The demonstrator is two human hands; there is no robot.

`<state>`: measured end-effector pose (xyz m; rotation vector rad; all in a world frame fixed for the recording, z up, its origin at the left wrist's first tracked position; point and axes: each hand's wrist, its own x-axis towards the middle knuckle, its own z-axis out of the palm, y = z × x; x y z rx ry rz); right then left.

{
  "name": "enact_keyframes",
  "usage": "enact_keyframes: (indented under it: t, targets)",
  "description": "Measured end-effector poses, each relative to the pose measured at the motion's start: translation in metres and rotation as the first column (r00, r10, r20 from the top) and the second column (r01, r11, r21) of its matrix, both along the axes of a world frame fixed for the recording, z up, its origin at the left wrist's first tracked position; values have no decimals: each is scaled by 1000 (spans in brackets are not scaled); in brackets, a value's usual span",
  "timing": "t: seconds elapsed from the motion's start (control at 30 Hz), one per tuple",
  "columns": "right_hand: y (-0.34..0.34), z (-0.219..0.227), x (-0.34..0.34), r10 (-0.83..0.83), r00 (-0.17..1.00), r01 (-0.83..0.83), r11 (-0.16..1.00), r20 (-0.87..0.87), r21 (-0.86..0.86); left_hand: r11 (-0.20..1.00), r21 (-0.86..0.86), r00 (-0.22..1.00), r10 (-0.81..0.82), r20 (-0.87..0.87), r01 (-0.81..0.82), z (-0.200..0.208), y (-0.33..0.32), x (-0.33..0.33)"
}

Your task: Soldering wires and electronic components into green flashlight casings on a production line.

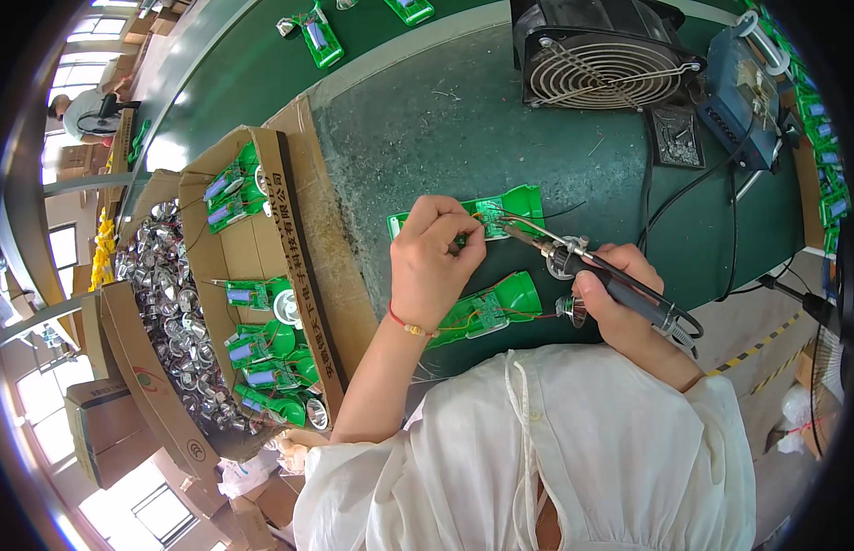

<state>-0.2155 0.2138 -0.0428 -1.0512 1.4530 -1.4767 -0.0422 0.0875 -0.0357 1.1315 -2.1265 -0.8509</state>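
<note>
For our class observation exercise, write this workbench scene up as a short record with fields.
Left hand: left hand pinched over the upper green housing; what it pinches is unclear
Right hand: right hand gripping a soldering iron, tip near the housing's circuit board
Nearer the person: lower green housing, wires attached
Left side: carton containing more green housings; silver cups beyond
Far side: black fan

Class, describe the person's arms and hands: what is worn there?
Just behind the gloveless left hand is a red cord bracelet with a gold-coloured charm. The right hand is gloveless too. The sleeves are loose and white.
</note>
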Motion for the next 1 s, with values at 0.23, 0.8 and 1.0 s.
enact_keyframes:
  t: [0.23,0.8,1.0]
  targets:
    - [-1,1,2,14,1000,-15,998,8,69,1000,-16,1000,-4,11,4,0,0,-1]
    - [10,0,-5,-33,996,37,998,-84,51,1000,-23,1000,16,21,-16,0,0,-3]
    - [12,-1,-6,-106,989,108,994,-102,5,999,-41,1000,13,14,-13,-1,1,-2]
